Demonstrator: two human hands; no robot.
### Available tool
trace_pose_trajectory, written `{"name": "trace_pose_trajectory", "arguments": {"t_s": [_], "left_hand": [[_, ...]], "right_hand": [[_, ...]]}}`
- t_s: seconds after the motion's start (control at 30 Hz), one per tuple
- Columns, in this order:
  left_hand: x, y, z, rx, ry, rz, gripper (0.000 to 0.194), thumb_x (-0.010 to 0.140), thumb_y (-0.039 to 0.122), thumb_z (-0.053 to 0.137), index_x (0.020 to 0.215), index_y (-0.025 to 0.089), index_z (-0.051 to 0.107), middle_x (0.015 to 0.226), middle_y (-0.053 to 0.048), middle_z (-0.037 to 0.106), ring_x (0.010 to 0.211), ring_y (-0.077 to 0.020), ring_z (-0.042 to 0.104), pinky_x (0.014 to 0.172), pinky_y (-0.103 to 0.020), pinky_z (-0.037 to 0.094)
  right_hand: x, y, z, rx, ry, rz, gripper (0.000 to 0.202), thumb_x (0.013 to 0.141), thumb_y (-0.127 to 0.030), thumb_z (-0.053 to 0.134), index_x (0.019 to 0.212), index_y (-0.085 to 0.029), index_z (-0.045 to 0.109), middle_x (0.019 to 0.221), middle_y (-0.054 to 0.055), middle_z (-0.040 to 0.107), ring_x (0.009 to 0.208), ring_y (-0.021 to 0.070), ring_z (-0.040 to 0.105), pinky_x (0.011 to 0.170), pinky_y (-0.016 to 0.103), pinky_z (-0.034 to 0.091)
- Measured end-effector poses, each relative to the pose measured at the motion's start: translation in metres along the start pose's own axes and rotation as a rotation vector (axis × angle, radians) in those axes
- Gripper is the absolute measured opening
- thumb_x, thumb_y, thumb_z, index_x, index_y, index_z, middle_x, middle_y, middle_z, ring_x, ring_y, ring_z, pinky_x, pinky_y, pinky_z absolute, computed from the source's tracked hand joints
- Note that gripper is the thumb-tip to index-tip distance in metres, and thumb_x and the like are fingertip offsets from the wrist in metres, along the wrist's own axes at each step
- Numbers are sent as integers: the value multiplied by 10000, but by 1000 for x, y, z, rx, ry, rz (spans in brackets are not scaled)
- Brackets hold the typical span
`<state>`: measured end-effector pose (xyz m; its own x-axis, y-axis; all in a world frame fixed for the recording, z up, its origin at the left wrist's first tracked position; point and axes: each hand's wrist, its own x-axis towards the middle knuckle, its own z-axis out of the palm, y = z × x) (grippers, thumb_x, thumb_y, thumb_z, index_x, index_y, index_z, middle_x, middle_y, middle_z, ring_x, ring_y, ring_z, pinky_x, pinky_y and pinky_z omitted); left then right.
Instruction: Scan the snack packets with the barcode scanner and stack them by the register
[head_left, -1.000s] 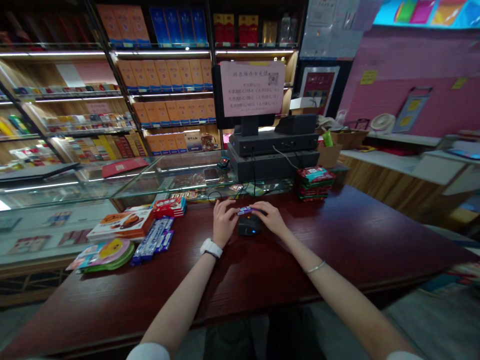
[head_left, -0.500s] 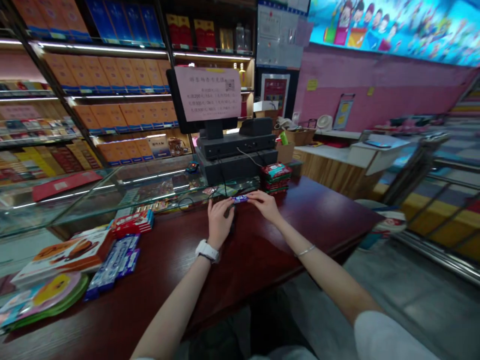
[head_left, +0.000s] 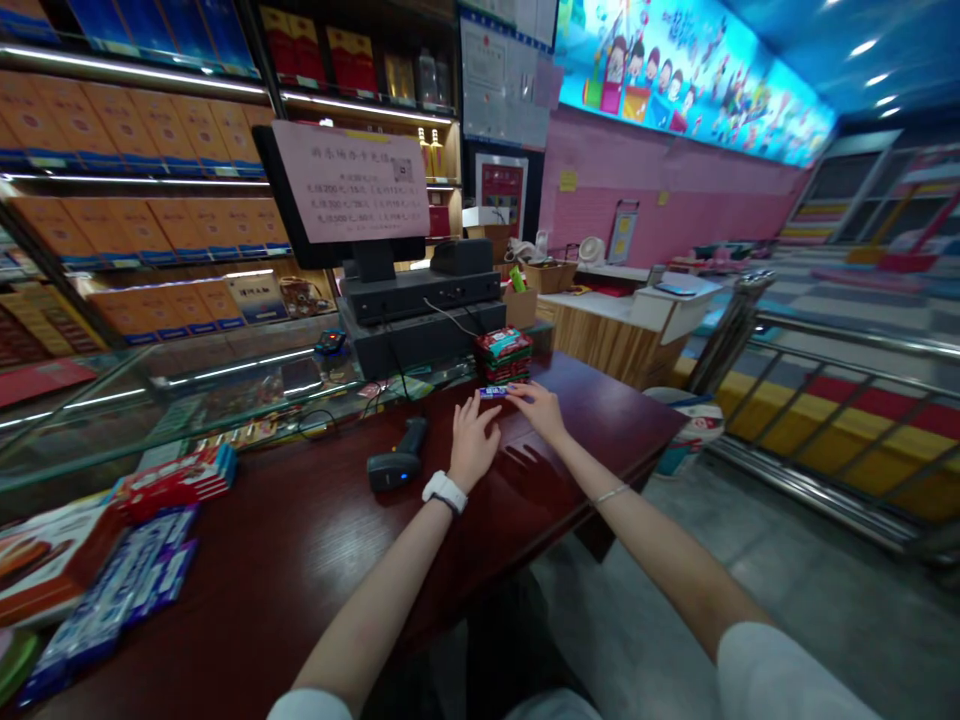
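The small purple packet (head_left: 493, 393) is located between the two hands, above the far part of the dark tabletop (head_left: 300, 570). The right hand (head_left: 538, 410) pinches the packet's right end between thumb and fingertips. The left hand (head_left: 474, 440) is at the packet's left end, with its fingers extended and its thumb spread away from them; whether these fingers grip the packet cannot be told. The stack of red and green packets (head_left: 504, 352) stands directly behind the small purple packet and blocks the way farther back; contact between the two cannot be determined. The handheld scanner (head_left: 397, 458), with a blue light lit, lies to the left of the left hand, apart from it. Behind the scanner, a glass display case (head_left: 225, 365) borders the tabletop, and a black register unit (head_left: 420, 295) carries a monitor faced with a paper sign (head_left: 352, 185). At the far left of the tabletop are flat blue-and-purple packets (head_left: 124, 585), red packets (head_left: 176, 482) and an orange-and-white box (head_left: 45, 560). The tabletop is glossy, reddish brown and straight-edged. The small purple packet is a short, narrow bar with light lettering. The scanner is matt black, with a broad head and a slimmer handle. The paper sign is flat and pale pink. To the right of the tabletop stands a railing (head_left: 840, 375) of shiny metal bars.
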<state>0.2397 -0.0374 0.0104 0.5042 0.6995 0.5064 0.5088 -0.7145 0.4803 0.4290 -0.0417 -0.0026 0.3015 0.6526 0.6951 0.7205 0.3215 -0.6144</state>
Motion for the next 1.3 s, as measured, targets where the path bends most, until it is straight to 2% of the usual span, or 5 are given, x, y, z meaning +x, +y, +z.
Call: {"name": "trace_pose_trajectory", "arguments": {"t_s": [0.3, 0.6, 0.7, 1.1, 1.3], "left_hand": [[18, -20, 41, 35, -87, -173, 426, 862, 161, 539, 1276, 238, 598, 1561, -81, 361, 1451, -251, 315, 1218, -493, 189], [20, -34, 49, -7, -158, -300, 374, 853, 173, 534, 1217, 219, 604, 1365, -53, 597, 1383, -256, 413, 1199, -498, 217], [17, -33, 49, 72, -166, -320, 376, 846, 184, 541, 1216, 206, 607, 1401, -66, 565, 1376, -268, 418, 1192, -498, 240], [15, -33, 48, 309, -263, -315, 499, 951, 291, 376, 1438, 208, 448, 1535, -40, 414, 1435, -292, 335, 1204, -518, 224], [17, -43, 46, 331, -284, -326, 508, 963, 339, 363, 1452, 227, 438, 1562, -63, 361, 1447, -308, 307, 1202, -538, 193]], "right_hand": [[15, 31, 19, -203, -189, 65, 124, 842, -248, 639, 887, -234, 754, 1031, 36, 764, 984, 212, 700, 960, 366, 505], [12, 60, 46, -266, -409, 70, 115, 857, -215, 627, 869, -244, 738, 945, 6, 770, 914, 190, 719, 875, 303, 529], [9, 64, 50, -294, -439, 69, 134, 872, -211, 608, 910, -233, 735, 951, 23, 764, 907, 198, 712, 868, 314, 523], [-9, 27, 53, -434, -566, -97, 351, 839, -114, 516, 1130, -169, 704, 1168, 95, 639, 1065, 200, 584, 1001, 347, 442], [-23, 10, 56, -599, -622, -81, 493, 894, -205, 461, 1377, -252, 540, 1406, 63, 564, 1317, 276, 473, 1180, 500, 226]]}}
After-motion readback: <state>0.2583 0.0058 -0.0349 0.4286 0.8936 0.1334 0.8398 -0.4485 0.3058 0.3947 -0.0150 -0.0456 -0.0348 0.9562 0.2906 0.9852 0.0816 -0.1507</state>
